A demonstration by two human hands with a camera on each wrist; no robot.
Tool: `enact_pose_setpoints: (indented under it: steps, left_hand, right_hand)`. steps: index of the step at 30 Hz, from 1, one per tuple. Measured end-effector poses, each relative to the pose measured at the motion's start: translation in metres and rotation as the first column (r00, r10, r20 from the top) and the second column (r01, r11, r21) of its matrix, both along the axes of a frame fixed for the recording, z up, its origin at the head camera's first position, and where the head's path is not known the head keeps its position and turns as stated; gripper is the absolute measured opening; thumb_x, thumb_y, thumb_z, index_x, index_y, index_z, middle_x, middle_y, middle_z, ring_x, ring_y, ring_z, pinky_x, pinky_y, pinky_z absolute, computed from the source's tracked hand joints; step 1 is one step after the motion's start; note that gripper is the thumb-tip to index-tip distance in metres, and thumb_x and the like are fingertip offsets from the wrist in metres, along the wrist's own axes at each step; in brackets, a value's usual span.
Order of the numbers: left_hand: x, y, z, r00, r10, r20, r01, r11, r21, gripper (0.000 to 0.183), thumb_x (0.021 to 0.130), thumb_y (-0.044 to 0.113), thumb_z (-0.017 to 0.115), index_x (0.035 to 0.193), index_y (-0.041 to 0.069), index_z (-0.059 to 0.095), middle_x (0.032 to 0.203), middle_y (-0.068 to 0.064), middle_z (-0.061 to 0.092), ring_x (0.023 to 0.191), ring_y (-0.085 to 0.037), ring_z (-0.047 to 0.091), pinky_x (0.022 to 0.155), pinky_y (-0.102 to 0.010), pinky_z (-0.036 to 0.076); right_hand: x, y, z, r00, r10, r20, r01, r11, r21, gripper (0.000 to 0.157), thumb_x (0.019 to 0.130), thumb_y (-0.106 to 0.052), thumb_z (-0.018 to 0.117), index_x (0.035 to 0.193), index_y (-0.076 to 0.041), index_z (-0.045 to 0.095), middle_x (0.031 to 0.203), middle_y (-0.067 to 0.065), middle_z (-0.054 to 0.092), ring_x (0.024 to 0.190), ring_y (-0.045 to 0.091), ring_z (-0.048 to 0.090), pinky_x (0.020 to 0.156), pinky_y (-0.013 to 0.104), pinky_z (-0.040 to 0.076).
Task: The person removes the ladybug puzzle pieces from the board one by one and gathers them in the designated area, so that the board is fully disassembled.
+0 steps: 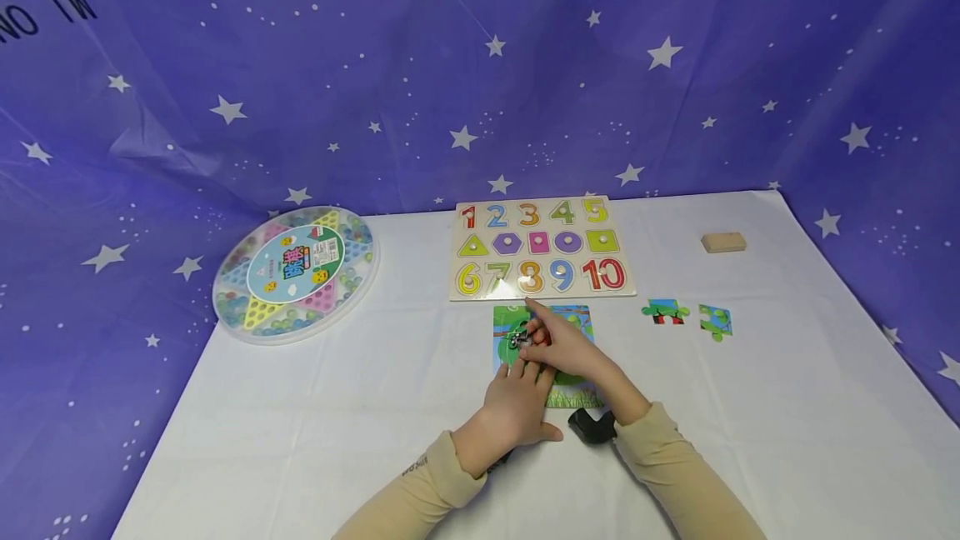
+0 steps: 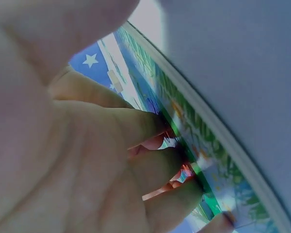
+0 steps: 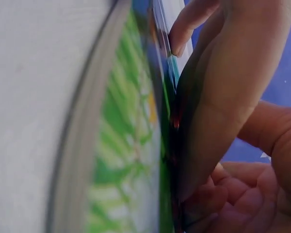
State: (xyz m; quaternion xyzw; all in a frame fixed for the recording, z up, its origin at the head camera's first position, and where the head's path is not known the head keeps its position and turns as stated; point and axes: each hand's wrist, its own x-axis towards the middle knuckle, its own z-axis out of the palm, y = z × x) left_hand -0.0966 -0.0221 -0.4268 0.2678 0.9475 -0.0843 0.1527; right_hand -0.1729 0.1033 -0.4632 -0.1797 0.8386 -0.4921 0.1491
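Note:
A picture puzzle [image 1: 573, 399] in green, blue and red lies on the white table, directly before me. My left hand [image 1: 517, 407] rests on its lower left part, fingers straight, fingertips pressed on the picture. In the left wrist view the fingers [image 2: 155, 165] of that hand touch the printed surface. Over the puzzle's middle, my right hand [image 1: 566, 350] has thumb and fingers drawn together on a small puzzle piece with a black and white animal face [image 1: 516, 341], the index finger stretched forward. In the right wrist view the puzzle's grassy edge [image 3: 131, 126] fills the near side; the fingertips are mostly hidden.
Two loose puzzle pieces [image 1: 666, 312] lie right of the puzzle, with a wooden block [image 1: 723, 242] behind them. A number and shape board [image 1: 540, 300] lies just beyond the puzzle. At the back left is a round marble game box [image 1: 258, 334]. A starry purple curtain [image 1: 420, 107] encloses the table.

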Motion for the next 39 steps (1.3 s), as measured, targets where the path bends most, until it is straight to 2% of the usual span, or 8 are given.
enact_pose_setpoints:
  steps: [6, 12, 17, 21, 24, 30, 34, 39]
  left_hand:
    - [0.000, 0.000, -0.001, 1.000, 0.000, -0.001, 0.000, 1.000, 0.001, 0.091, 0.073, 0.067, 0.055, 0.144, 0.017, 0.026, 0.145, -0.006, 0.027, 0.132, -0.025, 0.023, 0.098, -0.040, 0.032]
    - [-0.003, -0.001, 0.000, 0.999, 0.005, 0.041, -0.005, 1.000, -0.003, 0.091, 0.076, 0.065, 0.053, 0.146, 0.018, 0.021, 0.148, -0.006, 0.020, 0.135, -0.023, 0.015, 0.100, -0.039, 0.030]
    - [-0.004, -0.003, 0.003, 0.998, 0.016, 0.067, -0.018, 1.000, 0.020, 0.089, 0.076, 0.063, 0.055, 0.145, 0.019, 0.021, 0.149, -0.004, 0.016, 0.135, -0.022, 0.014, 0.099, -0.038, 0.031]
    - [-0.006, -0.004, 0.003, 0.996, 0.030, 0.084, -0.035, 0.998, 0.058, 0.088, 0.075, 0.061, 0.058, 0.145, 0.019, 0.024, 0.150, -0.003, 0.015, 0.135, -0.022, 0.016, 0.099, -0.038, 0.031]
    - [-0.006, -0.004, 0.002, 0.996, 0.025, 0.085, -0.032, 0.996, 0.083, 0.087, 0.075, 0.060, 0.059, 0.144, 0.019, 0.026, 0.149, -0.003, 0.016, 0.135, -0.023, 0.016, 0.099, -0.038, 0.032]
    - [-0.005, -0.004, 0.000, 0.997, 0.015, 0.074, -0.022, 0.995, 0.094, 0.086, 0.075, 0.060, 0.059, 0.144, 0.019, 0.026, 0.149, -0.003, 0.018, 0.134, -0.023, 0.017, 0.098, -0.037, 0.033]
    - [-0.006, -0.004, -0.001, 0.997, 0.011, 0.072, -0.018, 0.996, 0.093, 0.086, 0.076, 0.059, 0.059, 0.144, 0.019, 0.026, 0.149, -0.004, 0.018, 0.134, -0.024, 0.017, 0.098, -0.038, 0.033]
    - [-0.007, -0.004, -0.002, 0.998, 0.007, 0.064, -0.012, 0.996, 0.091, 0.086, 0.076, 0.059, 0.059, 0.144, 0.018, 0.027, 0.149, -0.004, 0.018, 0.134, -0.025, 0.018, 0.098, -0.039, 0.033]
  right_hand:
    - [0.001, -0.006, 0.002, 0.994, -0.106, -0.041, 0.109, 0.990, 0.086, 0.057, 0.080, -0.013, 0.069, 0.129, 0.005, 0.046, 0.083, 0.000, 0.057, 0.069, 0.012, 0.052, 0.066, 0.029, 0.043]
    - [0.000, -0.008, 0.001, 0.982, -0.191, -0.005, 0.191, 0.979, 0.072, 0.048, 0.079, -0.012, 0.069, 0.123, 0.001, 0.053, 0.080, 0.000, 0.060, 0.068, 0.012, 0.056, 0.060, 0.028, 0.045]
    - [-0.006, 0.006, 0.004, 0.989, -0.136, 0.060, 0.140, 0.988, -0.059, 0.048, 0.081, -0.012, 0.067, 0.124, 0.003, 0.050, 0.085, 0.006, 0.060, 0.070, 0.016, 0.057, 0.059, 0.028, 0.047]
    - [-0.015, 0.036, 0.013, 0.997, -0.072, -0.018, 0.069, 0.990, -0.122, 0.049, 0.081, -0.012, 0.068, 0.123, 0.004, 0.051, 0.087, 0.010, 0.061, 0.073, 0.019, 0.057, 0.064, 0.028, 0.047]
    - [-0.021, 0.070, 0.019, 0.997, -0.061, -0.052, 0.057, 0.994, -0.089, 0.048, 0.080, -0.013, 0.069, 0.122, 0.004, 0.052, 0.086, 0.010, 0.062, 0.072, 0.019, 0.057, 0.061, 0.027, 0.045]
    - [-0.022, 0.125, 0.023, 0.995, -0.103, 0.009, 0.103, 0.995, 0.012, 0.045, 0.081, -0.004, 0.065, 0.121, 0.008, 0.050, 0.086, 0.012, 0.058, 0.072, 0.017, 0.054, 0.061, 0.028, 0.044]
    - [-0.022, 0.136, 0.023, 0.993, -0.109, 0.045, 0.105, 0.991, 0.086, 0.045, 0.082, -0.005, 0.065, 0.123, 0.005, 0.050, 0.085, 0.011, 0.055, 0.073, 0.019, 0.048, 0.062, 0.028, 0.039]
    - [-0.023, 0.136, 0.019, 0.993, -0.108, 0.051, 0.102, 0.989, 0.111, 0.044, 0.082, -0.003, 0.063, 0.123, 0.006, 0.049, 0.086, 0.012, 0.052, 0.074, 0.021, 0.045, 0.062, 0.028, 0.039]
